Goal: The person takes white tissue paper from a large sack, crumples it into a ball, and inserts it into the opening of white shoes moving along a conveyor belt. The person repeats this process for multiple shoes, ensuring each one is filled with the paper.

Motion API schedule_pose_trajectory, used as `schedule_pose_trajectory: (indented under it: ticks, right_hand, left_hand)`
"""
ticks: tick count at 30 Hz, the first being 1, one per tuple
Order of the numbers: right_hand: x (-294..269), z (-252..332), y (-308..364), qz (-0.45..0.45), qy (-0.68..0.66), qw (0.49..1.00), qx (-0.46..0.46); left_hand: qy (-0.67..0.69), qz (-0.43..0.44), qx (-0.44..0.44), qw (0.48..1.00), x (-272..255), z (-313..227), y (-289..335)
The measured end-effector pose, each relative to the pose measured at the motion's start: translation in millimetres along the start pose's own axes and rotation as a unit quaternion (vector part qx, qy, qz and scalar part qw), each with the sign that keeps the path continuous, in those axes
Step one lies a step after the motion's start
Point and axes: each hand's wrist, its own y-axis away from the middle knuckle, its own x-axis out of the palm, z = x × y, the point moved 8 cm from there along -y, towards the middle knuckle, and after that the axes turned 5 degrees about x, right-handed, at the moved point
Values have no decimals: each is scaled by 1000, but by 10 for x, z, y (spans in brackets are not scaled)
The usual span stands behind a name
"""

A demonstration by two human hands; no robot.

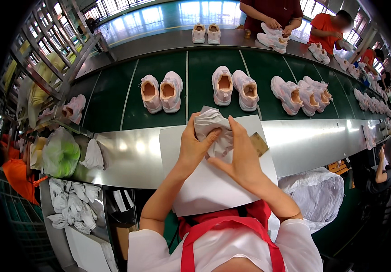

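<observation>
White crumpled paper (222, 144) is located in the head view above a stack of white sheets (218, 190), between the person's two hands. Both hands are clamped on it: the left hand (194, 144) grips the left side with its thumb across the front face; the right hand (244, 156) cups the right side, fingers at the upper edge and thumb at the lower. A brownish flat piece (259, 144) shows just beside the right hand.

The sheets lie across a metal ledge (132, 156) and project past its near edge toward the red apron (213, 223). Their far edge is near the border of the green conveyor belt (102, 102). Lateral room extends along the ledge: leftward to a white paper wad (93, 155), rightward along a bright metal strip.

On the belt, a left pair of shoes (171, 93) and a middle pair of shoes (245, 90) stand beyond the hands, with a strip of belt between them. Three shoes (288, 96) stand farther right. Below the ledge's near edge, a white bag (315, 197) occupies the right side.
</observation>
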Motion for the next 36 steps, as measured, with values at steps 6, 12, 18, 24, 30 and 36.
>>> schedule_pose_trajectory:
  ticks: [6, 12, 18, 24, 30, 36]
  right_hand:
    - [487, -220, 2, 110, -91, 982, 120]
    - [715, -407, -105, 214, -165, 949, 161]
    - [363, -303, -234, 73, -60, 995, 29]
    - [258, -817, -350, 46, 19, 994, 101]
    - [-5, -1332, -610, 47, 137, 983, 115]
    - [202, -1516, -1035, 61, 216, 971, 85]
  left_hand:
    - [34, -42, 1, 999, -40, 34, -66]
    - [236, -20, -87, 968, 166, 177, -326]
    - [343, -59, -59, 936, -14, 538, -705]
    - [343, 25, -110, 932, 385, 955, -1233]
    - [-334, 64, 211, 916, 647, 1630, -2423]
    - [-395, 245, 100, 880, 688, 1912, -2430]
